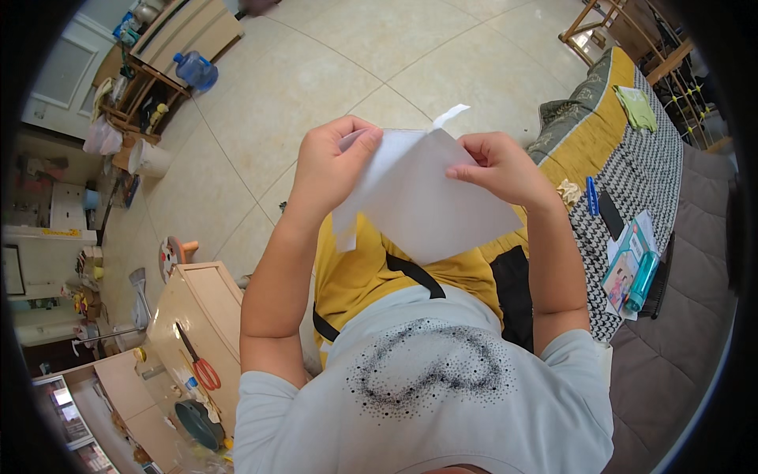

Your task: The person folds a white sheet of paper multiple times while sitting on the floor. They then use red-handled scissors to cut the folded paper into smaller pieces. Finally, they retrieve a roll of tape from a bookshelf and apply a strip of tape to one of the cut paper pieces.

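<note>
A thin white paper sheet (438, 207), folded or layered, is held up above my lap between both hands. My left hand (331, 166) pinches its upper left part, thumb on top. At the right edge my right hand (503, 169) grips the sheet between thumb and curled fingers. From the top edge a narrow white strip (451, 116) sticks up and to the right. Another white flap (347, 232) hangs at the lower left. Under the paper are my yellow trousers (355, 266) with a black strap (414, 275) across them.
Left of me, a wooden cabinet (195, 296) bears red-handled scissors (204, 373) and a dark green bowl (199, 423). On the sofa cover (622, 160) at right lie crumpled paper (569, 192), a blue clip-like object (592, 195), a black phone-like slab (610, 214) and a teal bottle (642, 281).
</note>
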A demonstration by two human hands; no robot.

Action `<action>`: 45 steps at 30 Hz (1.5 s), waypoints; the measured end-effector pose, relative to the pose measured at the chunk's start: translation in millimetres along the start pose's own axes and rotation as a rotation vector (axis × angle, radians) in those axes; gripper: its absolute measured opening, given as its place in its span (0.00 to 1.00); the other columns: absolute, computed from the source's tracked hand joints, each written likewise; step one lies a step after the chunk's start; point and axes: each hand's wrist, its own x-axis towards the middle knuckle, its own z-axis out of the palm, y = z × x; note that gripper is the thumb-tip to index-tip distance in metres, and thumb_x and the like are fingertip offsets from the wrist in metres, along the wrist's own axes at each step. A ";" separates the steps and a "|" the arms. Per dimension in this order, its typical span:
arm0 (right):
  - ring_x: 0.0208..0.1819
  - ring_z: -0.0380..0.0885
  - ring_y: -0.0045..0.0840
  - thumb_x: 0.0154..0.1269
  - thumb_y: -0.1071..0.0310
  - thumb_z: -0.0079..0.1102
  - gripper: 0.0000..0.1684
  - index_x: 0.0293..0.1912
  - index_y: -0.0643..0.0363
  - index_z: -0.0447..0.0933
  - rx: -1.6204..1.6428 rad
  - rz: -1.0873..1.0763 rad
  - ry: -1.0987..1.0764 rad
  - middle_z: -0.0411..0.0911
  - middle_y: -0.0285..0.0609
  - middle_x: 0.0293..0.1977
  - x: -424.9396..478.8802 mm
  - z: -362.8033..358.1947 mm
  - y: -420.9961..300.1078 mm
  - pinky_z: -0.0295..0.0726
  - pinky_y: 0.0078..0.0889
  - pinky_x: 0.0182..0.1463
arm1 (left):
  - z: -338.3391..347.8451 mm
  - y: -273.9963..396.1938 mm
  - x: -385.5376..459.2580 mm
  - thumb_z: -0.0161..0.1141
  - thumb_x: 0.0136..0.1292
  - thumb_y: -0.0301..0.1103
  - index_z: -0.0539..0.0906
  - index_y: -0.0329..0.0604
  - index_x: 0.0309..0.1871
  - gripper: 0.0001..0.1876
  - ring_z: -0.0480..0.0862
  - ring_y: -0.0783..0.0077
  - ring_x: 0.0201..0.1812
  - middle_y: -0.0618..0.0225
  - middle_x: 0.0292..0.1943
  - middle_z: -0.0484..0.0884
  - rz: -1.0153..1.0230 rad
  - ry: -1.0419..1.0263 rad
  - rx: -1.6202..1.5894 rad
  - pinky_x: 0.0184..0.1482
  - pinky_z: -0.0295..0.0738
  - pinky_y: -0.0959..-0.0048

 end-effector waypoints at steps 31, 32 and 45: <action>0.29 0.68 0.07 0.67 0.70 0.60 0.05 0.35 0.61 0.76 0.482 -0.264 0.879 0.74 0.27 0.28 -53.4 26.7 69.5 0.66 0.09 0.34 | -11.0 -52.9 -52.9 0.60 0.66 0.33 0.81 0.36 0.35 0.08 0.74 0.86 0.29 0.75 0.28 0.79 -0.198 0.243 -0.491 0.32 0.69 0.83; 0.29 0.68 0.07 0.67 0.70 0.59 0.05 0.35 0.61 0.76 0.479 -0.247 0.876 0.74 0.27 0.28 -53.0 26.9 71.3 0.66 0.10 0.34 | -10.8 -55.0 -52.9 0.60 0.66 0.33 0.81 0.36 0.35 0.08 0.74 0.86 0.29 0.75 0.28 0.80 -0.197 0.243 -0.480 0.32 0.70 0.83; 0.28 0.71 0.10 0.68 0.67 0.58 0.08 0.35 0.62 0.77 0.667 0.089 0.698 0.77 0.31 0.28 17.0 63.1 174.8 0.70 0.13 0.33 | -9.7 -162.5 -40.8 0.63 0.63 0.33 0.83 0.32 0.36 0.11 0.75 0.83 0.25 0.72 0.27 0.81 -0.423 0.369 -0.334 0.28 0.70 0.80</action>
